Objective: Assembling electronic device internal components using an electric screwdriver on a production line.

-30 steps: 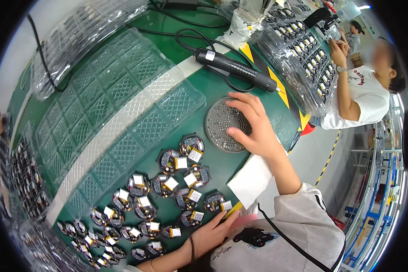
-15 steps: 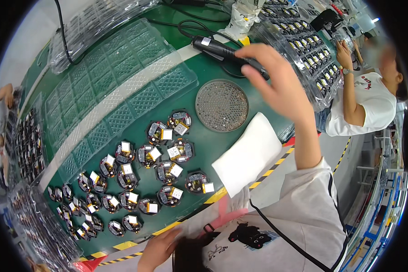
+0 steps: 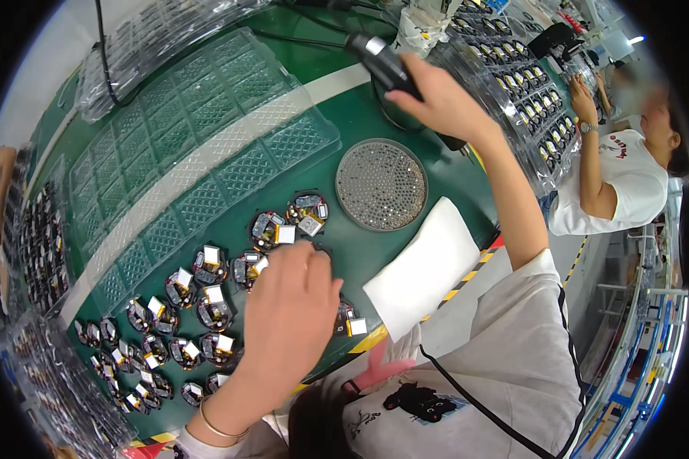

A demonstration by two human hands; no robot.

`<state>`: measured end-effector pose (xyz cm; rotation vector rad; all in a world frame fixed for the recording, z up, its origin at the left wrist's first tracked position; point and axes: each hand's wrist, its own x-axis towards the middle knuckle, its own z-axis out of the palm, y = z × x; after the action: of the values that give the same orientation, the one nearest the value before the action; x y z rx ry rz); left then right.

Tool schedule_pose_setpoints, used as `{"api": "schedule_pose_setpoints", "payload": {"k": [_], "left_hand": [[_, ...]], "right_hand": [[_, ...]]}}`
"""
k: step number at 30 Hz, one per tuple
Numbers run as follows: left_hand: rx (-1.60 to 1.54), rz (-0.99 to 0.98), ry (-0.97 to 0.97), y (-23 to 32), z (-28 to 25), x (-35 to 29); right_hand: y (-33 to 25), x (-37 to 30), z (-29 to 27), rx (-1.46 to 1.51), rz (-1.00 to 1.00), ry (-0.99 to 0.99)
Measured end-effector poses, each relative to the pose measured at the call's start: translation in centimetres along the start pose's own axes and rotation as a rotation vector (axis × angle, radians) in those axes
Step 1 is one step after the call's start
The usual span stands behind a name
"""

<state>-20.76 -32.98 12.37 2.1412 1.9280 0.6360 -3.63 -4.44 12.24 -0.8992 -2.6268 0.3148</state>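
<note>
In my right hand [image 3: 445,99] is a black electric screwdriver [image 3: 386,63], its body slanting across the palm. Its bit end points down and to the right, past the round perforated metal dish [image 3: 381,183] full of tiny screws. My left hand [image 3: 289,325] reaches over the group of round black electronic modules [image 3: 214,306], each carrying a small white-and-silver block. The fingers curl downward among the modules and cover several of them. Their tips are hidden, so I cannot see whether they grip one. A single module [image 3: 309,212] lies just left of the dish.
A clear compartment tray [image 3: 199,176] covers the far left of the green table. Stacked trays of parts [image 3: 524,96] stand at the right, beside a co-worker [image 3: 605,176]. A white cloth pad [image 3: 425,268] rests at the near edge. Black cables [image 3: 298,37] run along the back.
My left hand has come up from the near edge onto the modules. My right hand has closed around the screwdriver and lifted it, tilting it more steeply.
</note>
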Motion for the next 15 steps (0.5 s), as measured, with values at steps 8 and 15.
{"api": "schedule_pose_setpoints", "payload": {"k": [8,15], "left_hand": [[0.134,0.168,-0.109,-1.5,2.2,-1.1],[-0.001,0.119,-0.046,-1.7,3.3,0.2]], "right_hand": [[-6.8,-2.9,-6.4,1.032,-0.055,0.054],[-10.0,-3.2,0.2,1.577,-0.607,0.197]]}}
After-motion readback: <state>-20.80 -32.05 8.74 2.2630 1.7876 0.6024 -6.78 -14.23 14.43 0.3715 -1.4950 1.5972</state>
